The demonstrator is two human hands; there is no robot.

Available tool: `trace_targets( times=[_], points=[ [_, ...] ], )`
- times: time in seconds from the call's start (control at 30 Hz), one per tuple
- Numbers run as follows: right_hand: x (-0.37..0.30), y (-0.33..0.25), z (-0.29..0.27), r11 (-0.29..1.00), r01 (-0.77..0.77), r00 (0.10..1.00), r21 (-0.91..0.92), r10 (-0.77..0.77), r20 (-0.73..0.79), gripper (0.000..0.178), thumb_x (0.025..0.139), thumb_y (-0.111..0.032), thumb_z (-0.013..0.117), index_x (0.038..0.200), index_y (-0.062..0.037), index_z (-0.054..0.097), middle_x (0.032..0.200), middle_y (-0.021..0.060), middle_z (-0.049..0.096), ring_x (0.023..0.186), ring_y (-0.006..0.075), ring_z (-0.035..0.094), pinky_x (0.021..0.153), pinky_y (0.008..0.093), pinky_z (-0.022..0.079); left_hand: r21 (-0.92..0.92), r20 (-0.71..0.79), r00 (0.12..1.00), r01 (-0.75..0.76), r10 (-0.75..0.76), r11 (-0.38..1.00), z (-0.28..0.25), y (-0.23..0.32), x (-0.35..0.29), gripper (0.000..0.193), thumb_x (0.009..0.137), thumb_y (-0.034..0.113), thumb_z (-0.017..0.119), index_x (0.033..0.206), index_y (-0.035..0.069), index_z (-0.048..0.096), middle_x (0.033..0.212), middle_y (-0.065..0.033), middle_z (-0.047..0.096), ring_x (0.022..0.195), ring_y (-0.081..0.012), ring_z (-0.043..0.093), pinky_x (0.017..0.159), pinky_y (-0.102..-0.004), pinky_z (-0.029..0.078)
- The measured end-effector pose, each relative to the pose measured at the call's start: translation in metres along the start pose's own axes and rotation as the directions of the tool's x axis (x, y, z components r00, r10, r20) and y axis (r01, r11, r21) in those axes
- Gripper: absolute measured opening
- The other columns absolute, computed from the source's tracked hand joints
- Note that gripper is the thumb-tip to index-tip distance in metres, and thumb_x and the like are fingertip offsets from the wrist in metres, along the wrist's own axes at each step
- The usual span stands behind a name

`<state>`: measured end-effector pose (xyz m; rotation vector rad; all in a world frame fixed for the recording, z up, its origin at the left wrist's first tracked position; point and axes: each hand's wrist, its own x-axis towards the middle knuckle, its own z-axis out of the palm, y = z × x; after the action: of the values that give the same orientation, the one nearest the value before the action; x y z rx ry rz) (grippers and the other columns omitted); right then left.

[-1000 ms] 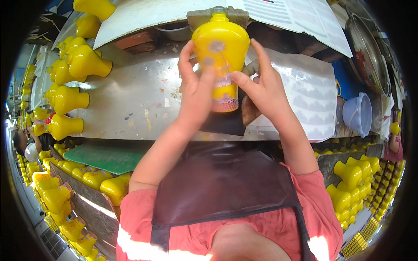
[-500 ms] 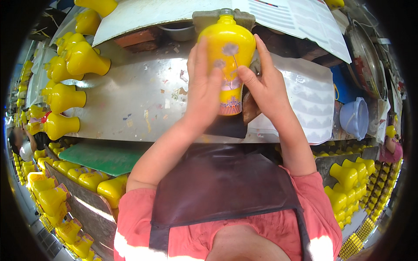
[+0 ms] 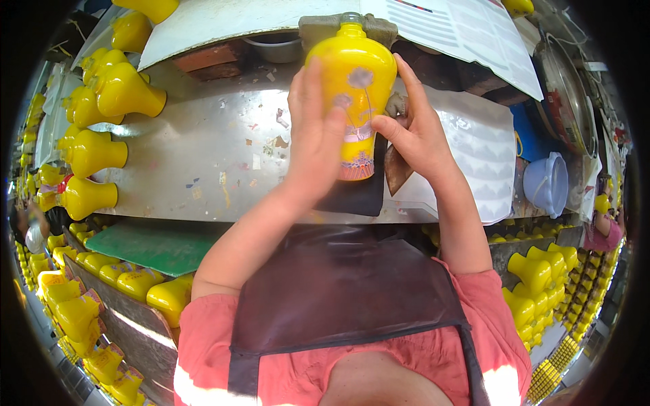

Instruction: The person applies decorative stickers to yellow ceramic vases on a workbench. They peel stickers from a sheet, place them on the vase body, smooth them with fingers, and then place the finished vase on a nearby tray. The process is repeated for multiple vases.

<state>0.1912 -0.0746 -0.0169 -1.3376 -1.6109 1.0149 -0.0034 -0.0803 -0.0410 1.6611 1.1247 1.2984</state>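
Note:
A glossy yellow bottle (image 3: pixel 349 57) with a clear neck lies on its side, neck pointing away from me. Purple flower prints and a patterned band near its base mark its upper face. My left hand (image 3: pixel 315 132) lies along its left side, thumb on the printed face and the other fingers nearly straight. From the right, my right hand (image 3: pixel 421 128) grips it, fingers along the edge and thumb by the lower band. A grey notched block (image 3: pixel 317 30) supports the neck end. Dark cloth (image 3: pixel 352 204) shows beneath the base.
Several yellow bottles (image 3: pixel 128 91) lie along the left of the metal table (image 3: pixel 183 149). A printed white sheet (image 3: pixel 467 149) and a pale blue bucket (image 3: pixel 547 183) are on the right. More bottles (image 3: pixel 531 271) fill racks on both sides. A green board (image 3: pixel 149 245) sits front left.
My right thumb has slid slightly toward the bottle's base and outward, uncovering more of the flower stem. My left hand stays in nearly the same place. The bottle has hardly moved.

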Motion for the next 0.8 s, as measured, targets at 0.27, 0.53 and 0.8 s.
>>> trace_targets(
  times=[0.27, 0.53, 0.8],
  points=[
    [0.001, 0.007, -0.009, 0.990, -0.096, 0.995, 0.106, 0.097, -0.004, 0.068, 0.095, -0.025, 0.069, 0.156, -0.0108, 0.042, 0.096, 0.0035, 0.068, 0.068, 0.0055, 0.055, 0.065, 0.0233, 0.048, 0.081, 0.013, 1.000, -0.021, 0.020, 0.996, 0.001, 0.004, 0.001, 0.105, 0.080, 0.014, 0.076, 0.163, 0.010, 0.012, 0.155, -0.0244, 0.026, 0.146, -0.0429, 0.030, 0.120, -0.0488, 0.032],
    [-0.004, -0.049, -0.008, 0.970, 0.121, 0.978, 0.210, -0.080, -0.194, 0.020, 0.090, -0.001, 0.071, 0.109, -0.0041, 0.065, 0.105, 0.0043, 0.067, 0.089, 0.0110, 0.067, 0.077, 0.0285, 0.054, 0.076, -0.006, 0.999, 0.049, -0.048, 0.996, 0.001, 0.004, 0.001, 0.115, 0.075, 0.016, 0.081, 0.163, 0.006, 0.007, 0.154, -0.0278, 0.027, 0.145, -0.0450, 0.033, 0.119, -0.0500, 0.034],
    [0.033, -0.072, 0.001, 0.633, 0.433, 0.691, -0.641, -0.690, -0.215, 0.030, 0.082, -0.001, 0.076, 0.110, -0.0078, 0.067, 0.090, 0.0076, 0.070, 0.078, 0.0272, 0.069, 0.067, 0.0374, 0.057, 0.109, -0.003, 0.998, 0.056, -0.056, 0.992, -0.002, 0.002, 0.002, 0.117, 0.073, 0.023, 0.084, 0.160, -0.001, 0.010, 0.155, -0.0302, 0.028, 0.145, -0.0461, 0.034, 0.120, -0.0504, 0.032]
  ],
)
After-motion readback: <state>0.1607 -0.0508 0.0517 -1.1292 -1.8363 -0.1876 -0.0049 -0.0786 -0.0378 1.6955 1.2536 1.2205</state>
